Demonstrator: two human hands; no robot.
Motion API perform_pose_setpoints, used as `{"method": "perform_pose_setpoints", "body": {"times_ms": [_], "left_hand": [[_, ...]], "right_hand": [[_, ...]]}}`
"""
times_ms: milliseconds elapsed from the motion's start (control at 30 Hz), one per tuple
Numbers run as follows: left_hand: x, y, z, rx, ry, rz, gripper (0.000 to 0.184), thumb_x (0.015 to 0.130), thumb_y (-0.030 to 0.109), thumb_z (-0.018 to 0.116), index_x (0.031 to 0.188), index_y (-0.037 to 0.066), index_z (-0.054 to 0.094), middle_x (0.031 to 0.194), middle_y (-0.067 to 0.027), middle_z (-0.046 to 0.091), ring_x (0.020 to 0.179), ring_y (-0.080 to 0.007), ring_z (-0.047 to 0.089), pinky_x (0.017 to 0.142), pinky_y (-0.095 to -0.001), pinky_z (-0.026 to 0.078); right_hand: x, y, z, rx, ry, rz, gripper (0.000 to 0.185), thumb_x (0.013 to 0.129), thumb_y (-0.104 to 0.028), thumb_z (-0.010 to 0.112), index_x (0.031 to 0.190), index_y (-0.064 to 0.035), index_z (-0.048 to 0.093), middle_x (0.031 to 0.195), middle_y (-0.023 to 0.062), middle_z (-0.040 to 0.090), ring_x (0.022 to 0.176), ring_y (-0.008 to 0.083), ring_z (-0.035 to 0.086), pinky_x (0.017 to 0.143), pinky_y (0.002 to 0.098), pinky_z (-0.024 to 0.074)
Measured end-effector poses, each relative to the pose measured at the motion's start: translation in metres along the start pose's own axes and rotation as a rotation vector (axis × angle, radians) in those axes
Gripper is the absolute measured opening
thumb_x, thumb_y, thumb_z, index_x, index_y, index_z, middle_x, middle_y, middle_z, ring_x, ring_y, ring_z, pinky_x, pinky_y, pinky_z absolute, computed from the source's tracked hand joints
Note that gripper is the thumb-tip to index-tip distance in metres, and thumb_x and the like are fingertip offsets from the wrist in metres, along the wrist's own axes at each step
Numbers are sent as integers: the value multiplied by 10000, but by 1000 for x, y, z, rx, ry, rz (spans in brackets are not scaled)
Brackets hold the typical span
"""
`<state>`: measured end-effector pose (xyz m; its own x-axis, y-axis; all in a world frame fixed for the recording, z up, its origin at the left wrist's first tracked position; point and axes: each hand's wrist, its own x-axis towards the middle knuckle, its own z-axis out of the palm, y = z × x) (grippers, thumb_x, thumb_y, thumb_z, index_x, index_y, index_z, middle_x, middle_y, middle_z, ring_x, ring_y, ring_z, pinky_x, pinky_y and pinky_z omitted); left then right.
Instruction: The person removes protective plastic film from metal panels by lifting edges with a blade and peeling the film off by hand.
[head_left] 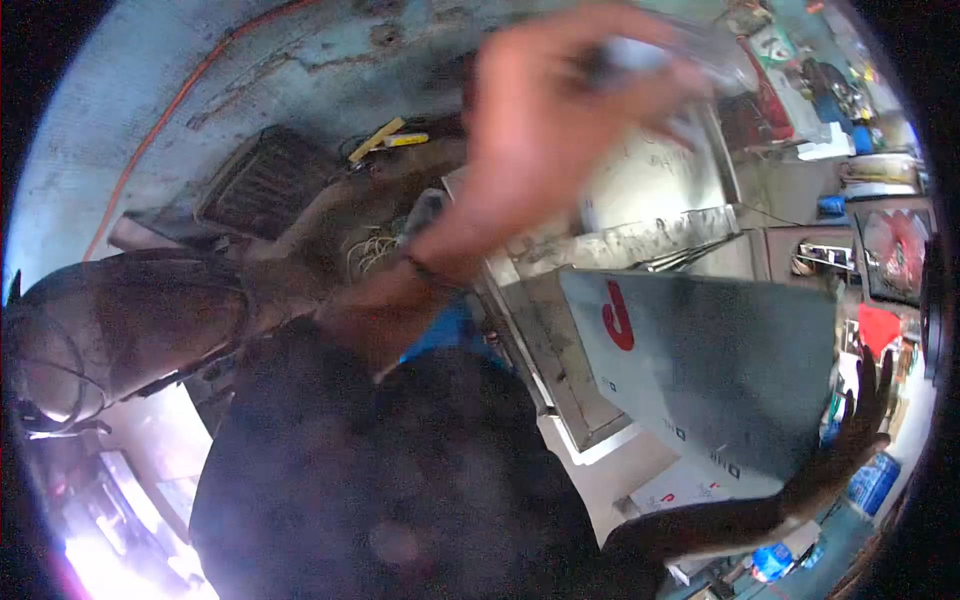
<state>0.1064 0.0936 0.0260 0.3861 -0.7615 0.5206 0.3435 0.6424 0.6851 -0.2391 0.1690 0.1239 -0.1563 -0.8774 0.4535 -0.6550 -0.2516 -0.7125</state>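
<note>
Near the top centre, my left hand [540,120] is raised and smeared by motion. Its fingers curl around a clear, shiny object [715,55], too blurred to name. At the right, my right hand [865,415] has its fingers spread, beside the right edge of a large grey sheet [710,370]. Whether it touches that edge I cannot tell. The sheet is tilted, with a red hook-shaped mark and small dark print on its face. Below it lies a paler printed sheet [690,485].
Behind the sheet stands a pale work surface with a framed edge [660,185]. A red cable [165,115] runs along the blue surface at upper left. A dark ribbed object [265,180], a brown rounded body [150,330] and cluttered shelves [880,180] surround me.
</note>
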Motion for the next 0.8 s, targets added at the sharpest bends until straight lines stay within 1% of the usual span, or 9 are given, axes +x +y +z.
{"method": "perform_pose_setpoints", "body": {"times_ms": [100,167,233,367,467,567,633,667,800], "left_hand": [[-19,-7,-125,451,295,-259,143,895,51,706,1000,-39,671,924,-108,700,805,-136,671,665,-267,555],[-47,-33,-209,587,448,-94,167,893,75,715,990,-54,675,924,-93,699,813,-126,646,725,-265,517],[-79,-50,-277,1135,641,-146,149,907,74,699,964,-61,674,933,-95,694,814,-131,623,777,-265,497],[-157,-108,-363,1108,799,-333,346,930,234,692,1049,-83,622,865,-78,664,730,-182,610,657,-343,501],[-210,-180,-419,784,780,-373,410,942,295,675,1116,-69,600,855,-76,672,681,-207,606,598,-385,496],[-243,-244,-446,1376,603,-632,315,983,236,613,1131,-43,616,987,-107,681,784,-222,610,701,-385,520],[-285,-307,-487,1095,561,-730,307,993,223,573,1177,-19,619,1148,-160,649,986,-261,614,857,-410,503],[-383,-395,-583,1326,315,-619,345,999,240,521,1252,22,603,1298,-206,582,1188,-323,551,995,-428,433],[-344,-395,-549,1650,203,-608,459,971,311,600,1354,65,542,1174,-177,650,923,-212,645,759,-419,525]], "right_hand": [[-11,9,1,-143,-33,10,1087,766,-903,288,1578,-189,172,1554,220,316,1450,335,252,1138,615,215],[-14,13,5,-225,-35,21,1083,766,-895,304,1575,-186,178,1551,219,321,1447,335,258,1136,612,222],[-17,17,7,-304,-40,37,1080,765,-886,321,1572,-182,185,1548,217,326,1444,334,264,1134,610,229],[-19,19,10,-447,-35,70,1073,764,-869,353,1567,-175,197,1542,214,335,1438,333,275,1129,605,242],[-22,16,11,-553,-20,95,1068,763,-857,377,1563,-170,206,1538,212,342,1433,333,284,1126,601,252],[-23,12,17,-643,-12,111,1063,762,-844,401,1558,-164,216,1533,210,349,1429,332,292,1122,597,263],[-22,11,23,-713,0,123,1060,761,-835,417,1556,-161,222,1530,208,354,1425,331,298,1120,594,269],[-22,7,26,-728,-7,128,1059,761,-831,425,1554,-159,225,1529,208,356,1424,331,301,1119,593,273],[-20,7,31,-811,7,150,1054,760,-814,457,1549,-152,237,1523,205,365,1418,330,312,1115,588,286]]}}
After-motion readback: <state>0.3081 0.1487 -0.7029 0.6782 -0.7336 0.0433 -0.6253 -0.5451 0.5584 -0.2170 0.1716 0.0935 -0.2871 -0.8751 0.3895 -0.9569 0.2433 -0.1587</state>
